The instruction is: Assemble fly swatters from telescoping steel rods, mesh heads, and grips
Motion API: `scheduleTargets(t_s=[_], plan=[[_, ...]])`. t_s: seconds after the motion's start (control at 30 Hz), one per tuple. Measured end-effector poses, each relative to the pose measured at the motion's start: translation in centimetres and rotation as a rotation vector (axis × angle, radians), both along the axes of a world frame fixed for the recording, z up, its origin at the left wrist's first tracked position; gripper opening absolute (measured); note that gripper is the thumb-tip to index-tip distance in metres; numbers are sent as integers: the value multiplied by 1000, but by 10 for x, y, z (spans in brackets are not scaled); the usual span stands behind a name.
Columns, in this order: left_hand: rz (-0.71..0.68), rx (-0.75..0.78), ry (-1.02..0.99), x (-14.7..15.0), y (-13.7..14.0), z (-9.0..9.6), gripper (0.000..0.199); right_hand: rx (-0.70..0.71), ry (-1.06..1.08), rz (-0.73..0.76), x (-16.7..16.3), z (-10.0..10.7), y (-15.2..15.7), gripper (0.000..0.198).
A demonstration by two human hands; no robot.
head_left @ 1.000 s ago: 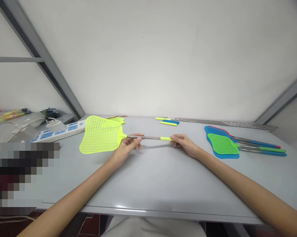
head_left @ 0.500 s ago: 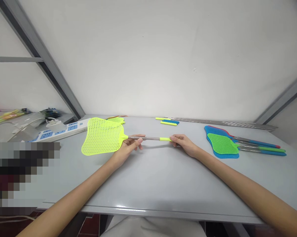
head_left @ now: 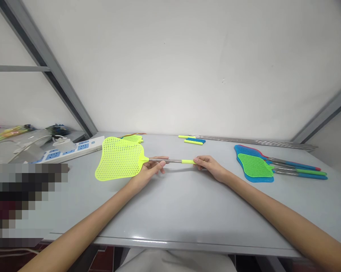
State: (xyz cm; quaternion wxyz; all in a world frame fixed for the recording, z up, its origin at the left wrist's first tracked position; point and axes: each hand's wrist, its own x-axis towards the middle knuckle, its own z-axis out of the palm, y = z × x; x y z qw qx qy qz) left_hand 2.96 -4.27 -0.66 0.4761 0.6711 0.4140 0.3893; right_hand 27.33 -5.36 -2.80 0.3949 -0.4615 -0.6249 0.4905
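A yellow fly swatter (head_left: 120,158) with a perforated head and a metal rod is held level above the grey table (head_left: 170,211). My left hand (head_left: 150,172) grips the rod close to the head, thumb on the near side. My right hand (head_left: 208,166) pinches the far end of the yellow grip sleeve (head_left: 188,161) on the rod's right end. Bare metal shows between the two hands. The fingertips of my right hand partly hide the sleeve's end.
Stacked blue, green and red fly swatters (head_left: 258,166) lie at the right. Metal rods (head_left: 255,142) run along the wall, beside loose yellow and blue sleeves (head_left: 194,141). More yellow swatter heads (head_left: 134,139) lie behind the held one. A white power strip (head_left: 74,149) sits at the left.
My hands have drawn slightly closer together, the left moving a little right and the right a little left. The swatter head has shifted slightly right and down.
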Motion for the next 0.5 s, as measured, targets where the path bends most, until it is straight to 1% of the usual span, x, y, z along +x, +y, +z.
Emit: scheduleTargets(t_s=[0.27, 0.5], plan=[[12, 9, -15, 0, 0, -1, 29, -2, 38, 3, 0, 0, 0, 35], [-1, 35, 28, -1, 0, -2, 28, -25, 143, 15, -1, 0, 0, 32]])
